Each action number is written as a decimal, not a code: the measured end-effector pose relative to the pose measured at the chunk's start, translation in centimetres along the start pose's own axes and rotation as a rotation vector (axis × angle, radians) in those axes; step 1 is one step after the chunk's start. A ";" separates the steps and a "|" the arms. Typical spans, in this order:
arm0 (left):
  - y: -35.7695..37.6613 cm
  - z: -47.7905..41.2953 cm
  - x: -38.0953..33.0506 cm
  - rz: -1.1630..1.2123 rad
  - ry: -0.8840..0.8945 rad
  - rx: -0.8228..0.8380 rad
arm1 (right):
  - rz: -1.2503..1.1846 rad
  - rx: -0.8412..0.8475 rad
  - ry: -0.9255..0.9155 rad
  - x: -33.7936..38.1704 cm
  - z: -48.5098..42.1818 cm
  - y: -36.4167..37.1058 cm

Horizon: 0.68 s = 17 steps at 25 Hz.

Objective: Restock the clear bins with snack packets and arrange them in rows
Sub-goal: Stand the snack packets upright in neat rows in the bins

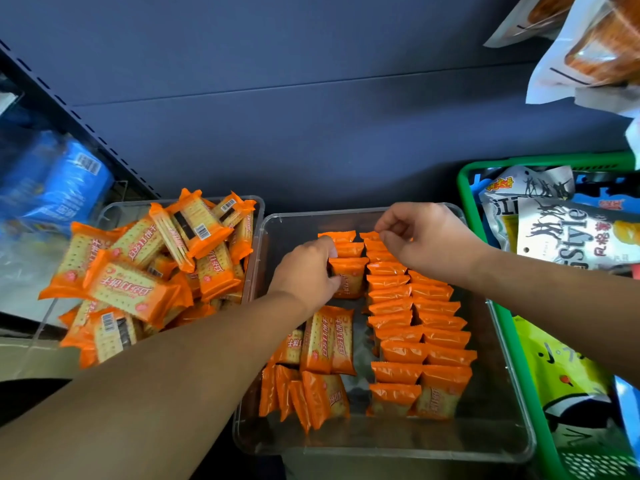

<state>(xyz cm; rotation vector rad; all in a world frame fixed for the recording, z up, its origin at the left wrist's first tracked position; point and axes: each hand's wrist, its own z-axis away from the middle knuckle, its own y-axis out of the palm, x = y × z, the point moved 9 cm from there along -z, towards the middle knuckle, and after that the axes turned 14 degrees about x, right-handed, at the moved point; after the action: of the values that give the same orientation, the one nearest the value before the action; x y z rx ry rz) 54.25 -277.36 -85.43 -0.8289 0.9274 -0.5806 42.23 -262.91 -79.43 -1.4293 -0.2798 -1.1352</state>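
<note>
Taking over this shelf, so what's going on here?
A person is filling the middle clear plastic bin with small orange cracker packets. The left hand grips one upright packet; the right hand pinches a second packet by its top. Two neat rows stand at right; the left clear bin holds a loose heap.

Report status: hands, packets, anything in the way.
Left hand grips packet. Right hand pinches far packet. Loose packets lie near-left in bin.
</note>
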 end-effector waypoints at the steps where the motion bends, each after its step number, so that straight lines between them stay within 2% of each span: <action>1: 0.1 0.2 0.3 0.016 -0.041 -0.010 | 0.007 0.006 -0.005 0.1 0.0 0.2; 3: 0.6 0.5 1.2 0.041 -0.131 0.006 | 0.021 0.031 -0.010 0.3 0.1 0.6; 5: 0.9 0.8 1.4 0.042 -0.150 0.092 | 0.041 0.049 -0.034 0.9 0.1 0.9; 10: 3.7 3.0 0.6 -0.320 -0.071 0.618 | 0.077 0.096 -0.070 2.2 -0.1 1.3; 12: 4.6 3.6 0.7 -0.338 -0.086 0.694 | 0.083 0.103 -0.076 2.3 0.0 1.5; 14: 4.1 3.4 0.9 -0.140 -0.121 0.660 | 0.090 0.121 -0.099 2.6 0.3 2.0; 17: 3.9 3.4 1.9 0.365 -0.214 0.614 | 0.195 0.184 -0.132 2.9 0.9 3.4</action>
<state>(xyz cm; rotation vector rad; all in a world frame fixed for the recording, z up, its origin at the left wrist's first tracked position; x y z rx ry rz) 58.48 -275.37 -88.32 -0.1561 0.6263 -0.4105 46.60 -264.29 -79.21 -1.3384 -0.3221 -0.8360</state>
